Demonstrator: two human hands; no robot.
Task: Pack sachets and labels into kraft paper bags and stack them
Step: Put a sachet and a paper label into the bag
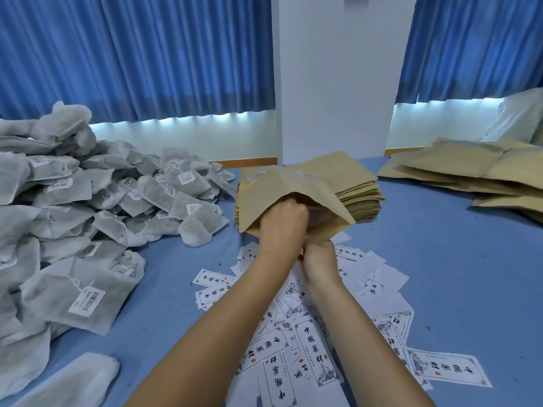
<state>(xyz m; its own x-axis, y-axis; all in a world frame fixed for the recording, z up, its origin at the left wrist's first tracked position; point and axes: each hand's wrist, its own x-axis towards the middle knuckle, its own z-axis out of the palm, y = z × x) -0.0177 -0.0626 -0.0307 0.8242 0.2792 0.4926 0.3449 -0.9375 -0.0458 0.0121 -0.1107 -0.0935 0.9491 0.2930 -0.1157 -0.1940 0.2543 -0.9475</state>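
An open kraft paper bag (296, 186) is held tilted just above the stack of flat kraft bags (360, 198). My left hand (282, 223) is in the bag's mouth, fingers curled round a greyish sachet (318, 219) that shows only partly inside. Just below, my right hand (318, 261) pinches the bag's lower lip. Loose white printed labels (308, 342) lie scattered on the blue table under my forearms. A large heap of grey sachets (88, 201) with barcode tags fills the left side.
Filled kraft bags (470, 168) lie stacked at the far right, with a white plastic bag (520, 118) behind them. A white pillar (335, 83) and blue curtains stand behind the table. One sachet (73, 383) lies at the near left edge.
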